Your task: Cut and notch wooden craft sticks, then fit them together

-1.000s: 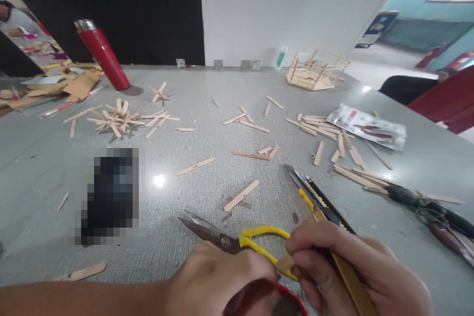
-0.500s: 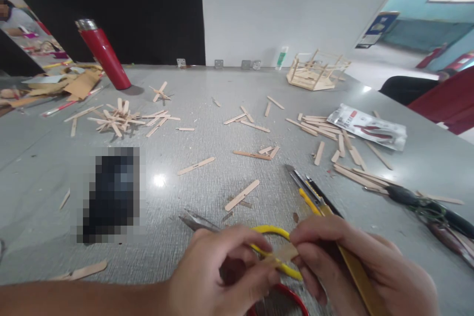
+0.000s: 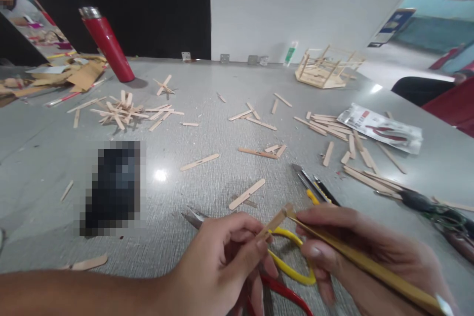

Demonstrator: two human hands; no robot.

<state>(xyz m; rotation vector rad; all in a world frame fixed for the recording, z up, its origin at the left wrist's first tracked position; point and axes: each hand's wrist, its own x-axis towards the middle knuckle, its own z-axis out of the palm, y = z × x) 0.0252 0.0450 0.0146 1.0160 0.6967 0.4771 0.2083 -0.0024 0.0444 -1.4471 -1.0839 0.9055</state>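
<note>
My left hand (image 3: pixel 225 266) pinches a short wooden craft stick (image 3: pixel 274 223) between thumb and fingers, its free end pointing up and right. My right hand (image 3: pixel 355 252) grips a long, slim gold-coloured tool (image 3: pixel 355 259), whose kind I cannot make out. The tool's narrow tip meets or lies very close to the stick's far end. Beneath both hands, a yellow handle loop (image 3: pixel 294 279) and a red handle (image 3: pixel 287 290) lie on the table. Pointed metal blades (image 3: pixel 193 218) stick out beyond my left hand. A yellow utility knife (image 3: pixel 311 188) lies just past my right fingers.
Craft sticks lie in a pile (image 3: pixel 122 111) at left and a group (image 3: pixel 326 126) at right. A red bottle (image 3: pixel 109 47), a stick-built frame (image 3: pixel 326 71), a silver packet (image 3: pixel 381 128) and dark-handled pliers (image 3: pixel 418 202) stand or lie around. A blurred black object (image 3: pixel 113 190) is at left.
My right fingers have come off the craft stick and shifted right. The stick now tilts upward, and the gold tool's tip has swung round to its far end. The view has shifted slightly.
</note>
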